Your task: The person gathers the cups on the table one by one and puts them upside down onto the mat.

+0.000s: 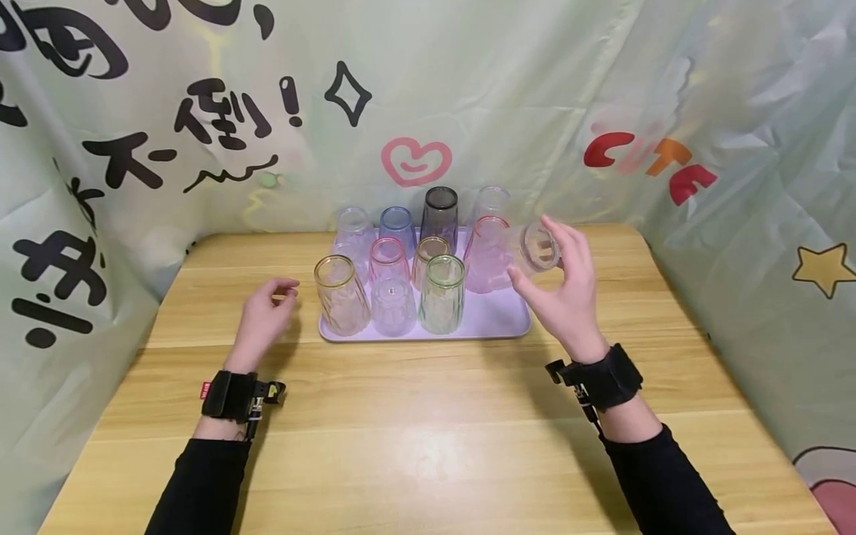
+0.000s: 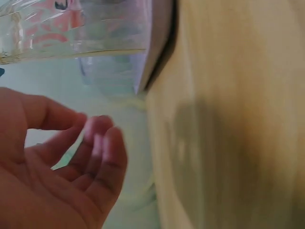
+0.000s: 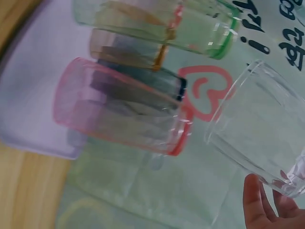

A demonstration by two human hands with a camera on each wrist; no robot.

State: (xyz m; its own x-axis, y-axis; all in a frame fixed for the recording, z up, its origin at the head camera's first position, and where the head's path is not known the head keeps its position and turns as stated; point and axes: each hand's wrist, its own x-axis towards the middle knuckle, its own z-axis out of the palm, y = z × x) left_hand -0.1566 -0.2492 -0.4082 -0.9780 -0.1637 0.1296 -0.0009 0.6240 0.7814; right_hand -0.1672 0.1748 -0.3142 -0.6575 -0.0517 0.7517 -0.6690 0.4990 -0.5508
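My right hand (image 1: 570, 301) holds a clear glass (image 1: 537, 247) between thumb and fingers, above the right side of the tray. The glass lies tilted on its side in the air, its base toward my palm. In the right wrist view, fingertips (image 3: 253, 200) touch that clear glass (image 3: 262, 129) near one end. A tall red-rimmed glass (image 1: 483, 267) stands just left of it on the lilac tray (image 1: 501, 319). My left hand (image 1: 264, 318) hovers over the table, left of the amber-rimmed glass (image 1: 343, 301). Its fingers curl loosely around nothing, as the left wrist view confirms.
On the tray, a green-rimmed glass (image 1: 443, 297) and a small clear glass (image 1: 393, 310) stand in front. Behind them are pink (image 1: 389, 256), brown (image 1: 432, 249), blue (image 1: 397, 223) and dark grey (image 1: 440, 212) glasses. A printed curtain (image 1: 521, 96) hangs behind the wooden table (image 1: 401, 431).
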